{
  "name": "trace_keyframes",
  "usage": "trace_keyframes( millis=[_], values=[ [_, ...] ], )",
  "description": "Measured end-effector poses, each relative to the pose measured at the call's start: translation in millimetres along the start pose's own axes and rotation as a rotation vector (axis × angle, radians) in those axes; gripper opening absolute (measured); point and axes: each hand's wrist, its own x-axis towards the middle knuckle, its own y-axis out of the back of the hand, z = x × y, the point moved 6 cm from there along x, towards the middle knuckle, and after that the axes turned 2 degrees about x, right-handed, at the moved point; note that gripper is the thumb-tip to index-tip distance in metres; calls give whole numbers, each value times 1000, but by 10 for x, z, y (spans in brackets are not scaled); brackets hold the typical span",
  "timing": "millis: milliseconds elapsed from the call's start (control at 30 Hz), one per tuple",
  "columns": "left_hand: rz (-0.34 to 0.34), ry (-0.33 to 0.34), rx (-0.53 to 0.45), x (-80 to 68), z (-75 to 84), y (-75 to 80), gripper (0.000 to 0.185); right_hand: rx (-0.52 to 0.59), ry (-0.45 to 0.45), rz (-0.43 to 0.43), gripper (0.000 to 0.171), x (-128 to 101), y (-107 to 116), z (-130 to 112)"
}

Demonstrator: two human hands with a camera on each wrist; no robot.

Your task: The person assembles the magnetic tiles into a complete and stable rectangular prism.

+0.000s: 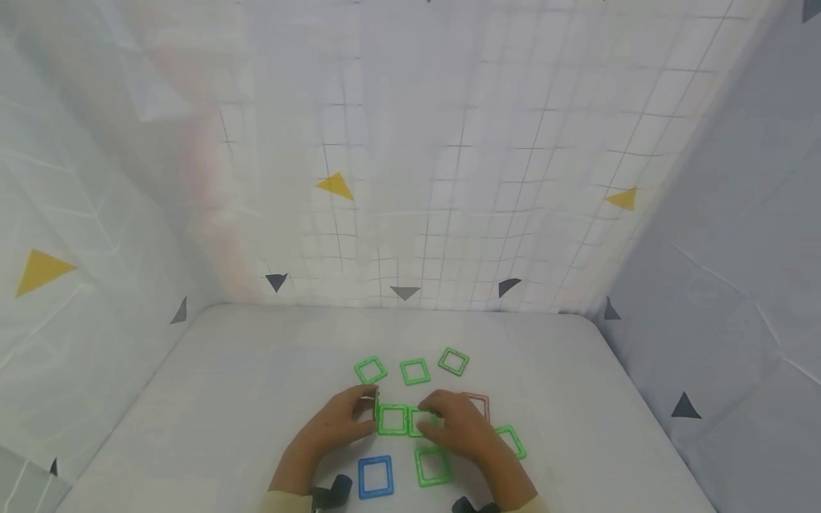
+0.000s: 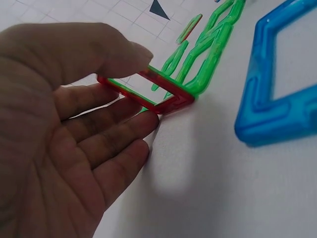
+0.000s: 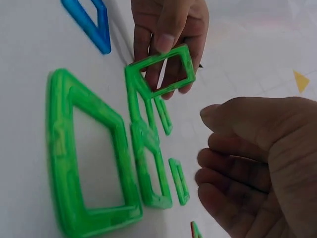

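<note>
My left hand (image 1: 340, 420) pinches a square magnetic tile (image 3: 187, 62) between thumb and fingers. This tile is green on one face, red on the other, and stands upright at the left edge of a flat green tile (image 1: 393, 407). A second flat green tile (image 1: 420, 434) lies against the first one's right side. My right hand (image 3: 247, 163) is near that second tile, its fingers loosely bent with nothing held between thumb and fingertips. From the head view, this hand partly covers the second tile.
Nearer me lie a blue square tile (image 1: 375, 494) and a green one (image 1: 434, 483). Beyond the hands are three green tiles, the leftmost (image 1: 378, 360) tilted. A reddish tile (image 1: 486, 407) and another green tile (image 1: 518, 443) are partly behind the right hand and forearm.
</note>
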Motion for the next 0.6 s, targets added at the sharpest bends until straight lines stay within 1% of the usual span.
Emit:
trace_keyframes(
  millis=[133, 333, 433, 600],
  values=[
    [-5, -9, -10, -4, -8, 1, 68, 55, 15, -88, 32, -24, -34, -117],
    [-9, -22, -9, -12, -5, 8, 68, 66, 84, -169, 29, -47, -157, -302],
    [-11, -23, -2, -7, -11, 7, 69, 69, 88, -206, 29, -60, -230, -356],
    [-14, -41, 0, 5, -9, 7, 69, 126, 69, -262, 34, -88, -344, -413]
  ],
)
